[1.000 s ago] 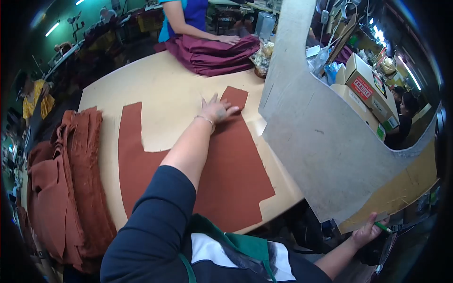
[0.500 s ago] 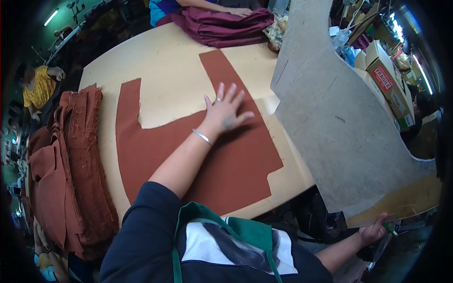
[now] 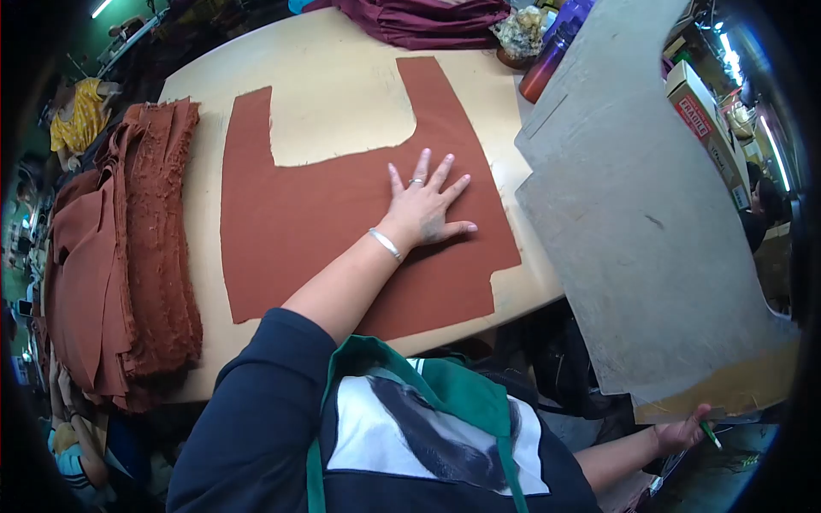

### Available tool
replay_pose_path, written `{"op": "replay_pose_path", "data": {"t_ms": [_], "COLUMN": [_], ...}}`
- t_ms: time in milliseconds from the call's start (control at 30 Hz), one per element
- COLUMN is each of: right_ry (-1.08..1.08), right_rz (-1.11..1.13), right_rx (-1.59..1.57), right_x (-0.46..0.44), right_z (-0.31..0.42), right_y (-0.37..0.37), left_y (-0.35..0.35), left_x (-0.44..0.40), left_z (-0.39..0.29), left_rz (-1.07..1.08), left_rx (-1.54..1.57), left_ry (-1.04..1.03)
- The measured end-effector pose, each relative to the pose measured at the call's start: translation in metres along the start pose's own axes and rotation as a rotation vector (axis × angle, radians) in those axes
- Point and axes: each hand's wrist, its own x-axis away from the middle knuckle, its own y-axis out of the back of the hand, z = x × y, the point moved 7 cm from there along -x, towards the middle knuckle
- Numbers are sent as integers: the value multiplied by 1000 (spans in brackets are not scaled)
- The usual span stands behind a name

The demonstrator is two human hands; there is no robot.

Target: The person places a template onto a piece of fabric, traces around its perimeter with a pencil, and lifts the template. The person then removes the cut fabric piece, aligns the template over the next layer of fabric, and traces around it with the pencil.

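A rust-brown cut fabric piece with two upward arms lies flat on the pale table. My left hand rests palm down on its right half, fingers spread, holding nothing. At the lower right, my right hand grips the bottom edge of a large grey pattern board, which is raised upright beside the table's right side. A green pen is also held in that hand. Part of the right hand's fingers is hidden behind the board.
A thick stack of rust-brown fabric lies at the table's left edge. Maroon cloth, a decorative lump and a bottle stand at the far side. Boxes are at the right. A person in yellow is at the far left.
My left hand has slid from the fabric's upper right arm down onto its body, fingers spread wider. The fabric's upper right arm now lies flat. The view has shifted, and my right hand still holds the board.
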Motion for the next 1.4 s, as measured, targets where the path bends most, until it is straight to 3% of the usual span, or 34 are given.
{"op": "replay_pose_path", "data": {"t_ms": [200, 267, 300, 400, 533, 600, 667, 700, 767, 833, 900, 933, 1000, 1100, 1200, 1267, 1400], "right_ry": [-54, -166, -41, -98, -337, -461, -651, -740, -860, -838, -753, -724, -706, -603, -397, -349, -277], "right_rz": [-70, -130, -152, -43, -81, -67, 303, 488, 662, 626, 623, 696, 778, 936, 1074, 1098, 1141], "right_rx": [-76, -125, -69, -211, -391, -479, -670, -750, -807, -639, -479, -354, -317, -38, 122, 354, 478], "right_x": [-13, -18, -17, -22, 2, 16, 21, 29, 51, 60, 88, 111, 141, 169, 180, 181, 189], "right_z": [3, -9, 0, -19, -48, -53, -73, -79, -93, -130, -130, -114, -161, -165, -194, -188, -196], "right_y": [17, 19, 2, -13, -45, -70, -98, -109, -148, -176, -234, -267, -301, -339, -365, -381, -399], "left_y": [5, 3, 3, 4, 12, 21, 13, 52, 76, 105, 120, 129, 120, 101, 85, 72, 52], "left_x": [85, 93, 93, 95, 105, 113, 128, 153, 192, 219, 243, 244, 249, 255, 253, 249, 243], "left_z": [42, 45, 44, 41, 42, 67, 124, 128, 155, 171, 176, 173, 186, 205, 220, 238, 248], "left_rz": [14, -3, -20, -81, -200, -429, -736, -617, -592, -521, -419, -548, -563, -628, -616, -597, -558], "left_rx": [2, -8, -9, 4, 70, 344, 723, 1227, 1902, 1929, 1757, 1757, 1463, 1307, 1348, 1275, 1234], "left_ry": [300, 305, 312, 312, 275, 258, 148, 368, 558, 321, 281, 270, 344, 500, 600, 639, 712]}}
